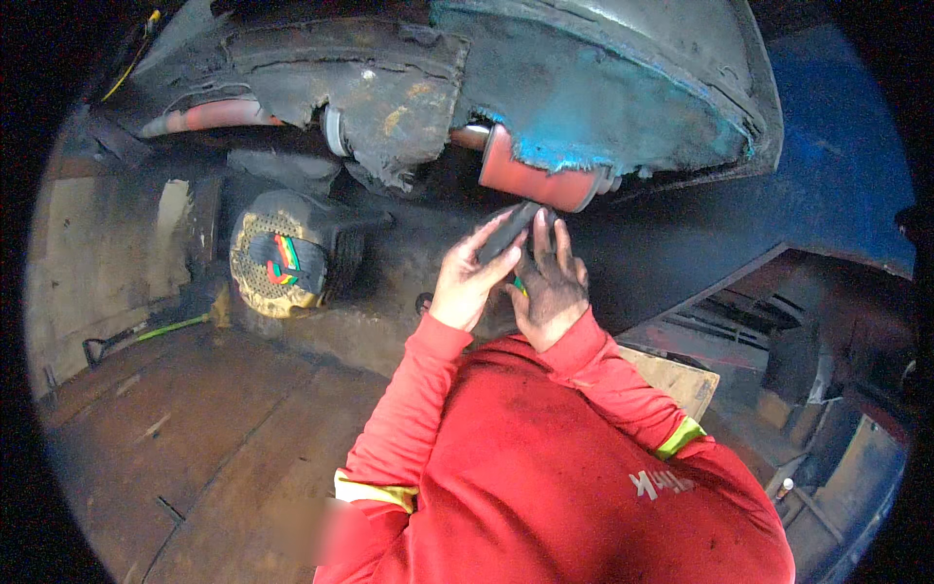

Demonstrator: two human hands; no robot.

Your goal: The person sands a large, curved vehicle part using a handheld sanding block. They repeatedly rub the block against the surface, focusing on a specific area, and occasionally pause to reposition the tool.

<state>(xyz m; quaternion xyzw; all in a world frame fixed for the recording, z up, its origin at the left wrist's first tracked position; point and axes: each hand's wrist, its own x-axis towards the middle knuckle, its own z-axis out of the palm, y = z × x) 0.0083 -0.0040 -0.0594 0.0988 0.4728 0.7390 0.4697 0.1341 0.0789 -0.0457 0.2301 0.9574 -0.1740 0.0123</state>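
A dark sandal [505,237] is gripped between my two hands, just under a red sanding drum [535,178]. Its upper end is at the drum's lower edge; whether they touch I cannot tell. My left hand [463,280] has its fingers and thumb closed around the near left side. On the other side, my right hand [556,284], blackened with dust, presses its fingers against the sandal. A bit of green and yellow strap shows between my hands. Another dark sandal [300,263] with red, yellow and green straps lies on a round perforated yellowish pad [255,234] to the left.
A dusty machine hood [603,107] with blue patches overhangs the drum. A second red drum [219,115] is at the upper left. A green-handled tool [175,327] lies by the left wall, above brown floor boards [214,438]. A wooden board [681,380] is beside my right arm.
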